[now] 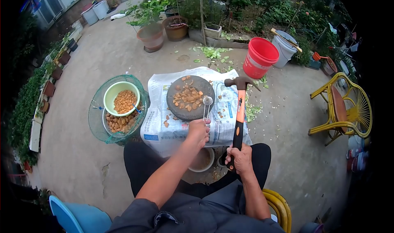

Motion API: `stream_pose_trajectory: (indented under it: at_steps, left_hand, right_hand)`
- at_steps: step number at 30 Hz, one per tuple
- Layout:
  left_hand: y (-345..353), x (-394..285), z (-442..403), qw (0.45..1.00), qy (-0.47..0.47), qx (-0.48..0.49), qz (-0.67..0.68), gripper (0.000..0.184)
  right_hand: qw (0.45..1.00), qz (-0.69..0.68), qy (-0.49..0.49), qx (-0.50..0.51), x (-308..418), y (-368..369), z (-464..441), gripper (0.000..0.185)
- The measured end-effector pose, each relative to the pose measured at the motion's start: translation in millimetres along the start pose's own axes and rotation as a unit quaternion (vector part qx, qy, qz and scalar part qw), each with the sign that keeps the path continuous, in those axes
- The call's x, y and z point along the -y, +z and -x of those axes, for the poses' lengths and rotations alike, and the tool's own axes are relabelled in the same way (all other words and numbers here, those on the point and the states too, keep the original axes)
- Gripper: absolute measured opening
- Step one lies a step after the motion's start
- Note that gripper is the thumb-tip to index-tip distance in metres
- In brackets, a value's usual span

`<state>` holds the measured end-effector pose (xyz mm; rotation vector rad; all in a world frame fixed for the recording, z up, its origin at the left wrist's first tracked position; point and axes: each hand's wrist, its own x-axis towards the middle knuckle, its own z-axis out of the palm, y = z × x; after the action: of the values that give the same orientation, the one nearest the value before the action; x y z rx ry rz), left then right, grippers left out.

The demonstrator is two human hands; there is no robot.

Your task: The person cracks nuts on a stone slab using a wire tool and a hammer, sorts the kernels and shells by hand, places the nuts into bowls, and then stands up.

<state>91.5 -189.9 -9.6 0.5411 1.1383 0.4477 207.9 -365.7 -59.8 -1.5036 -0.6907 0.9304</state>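
Observation:
My left hand (198, 133) is closed around the handle of a wire tool with a coiled end (208, 101). The coil sits over the right part of a round stone slab (205, 84); contact is unclear. Broken brown shells (188, 96) are scattered on that slab. In my right hand (241, 160) is a claw hammer (239, 119), gripped low on its black-and-orange handle. Its metal head is raised, to the right of the stone. Printed paper sheets (157, 84) lie under the slab. Whatever the coil encloses is too small to make out.
At left, a pale green bowl (108, 95) of brown kernels rests above a container of brown pits (119, 124) in a green mesh basket (93, 122). A white bowl (210, 164) stands between my legs. Beyond are a red bucket (259, 56) and a yellow chair (334, 128).

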Motion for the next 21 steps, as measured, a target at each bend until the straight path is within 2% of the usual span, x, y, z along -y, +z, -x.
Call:
stream_pose_trajectory:
  at_steps: [3,5,6,10,13,14,15,16,17,18,19,21]
  left_hand:
    - [-7.1,0.7,19.7,0.999,0.027,0.015,-0.014,0.024]
    - [-13.2,2.0,26.7,0.999,0.045,0.019,-0.022,0.023]
    - [-17.1,1.5,29.8,0.998,0.057,0.025,-0.020,0.022]
    - [-42.8,-13.1,34.4,0.994,0.103,0.038,-0.002,0.020]
    - [-62.9,-32.5,42.0,0.991,0.129,0.034,0.000,0.021]
    - [-69.7,-37.9,42.0,0.990,0.141,0.030,-0.003,0.020]
    - [-76.6,-42.3,40.9,0.988,0.151,0.028,-0.007,0.020]
    - [-84.0,-45.2,39.1,0.988,0.152,0.033,0.004,0.018]
    - [-90.0,-47.9,36.9,0.988,0.150,0.035,0.004,0.018]
    - [-94.8,-50.8,34.1,0.988,0.150,0.037,0.006,0.018]
    - [-99.7,-54.2,31.1,0.988,0.150,0.039,0.007,0.019]
    - [-108.2,-62.8,23.9,0.987,0.156,0.037,0.021,0.020]
  right_hand:
    - [0.977,-0.179,0.111,0.031,-8.6,8.0,-11.5,0.005]
    - [0.933,-0.299,0.202,0.007,13.8,23.9,-13.8,0.006]
    - [0.918,-0.327,0.224,0.008,4.1,24.8,-19.8,0.007]
    - [0.929,-0.298,0.214,0.043,-25.7,27.6,-29.9,0.007]
    - [0.961,-0.158,0.228,0.012,-47.6,25.5,-33.7,0.009]
    - [0.960,-0.018,0.278,-0.007,-77.4,10.0,-42.3,0.018]
    - [0.963,0.151,0.224,-0.008,-58.6,13.1,-42.6,0.025]
    - [0.934,0.315,0.165,-0.008,-19.1,18.5,-40.5,0.032]
    - [0.876,0.472,0.102,-0.006,7.7,23.4,-38.7,0.039]
    - [0.860,0.503,-0.017,-0.089,14.1,27.0,-38.1,0.035]
    - [0.841,0.516,-0.082,-0.138,22.6,31.4,-45.3,0.028]
    - [0.885,0.433,-0.107,-0.137,50.4,42.8,-67.3,0.022]
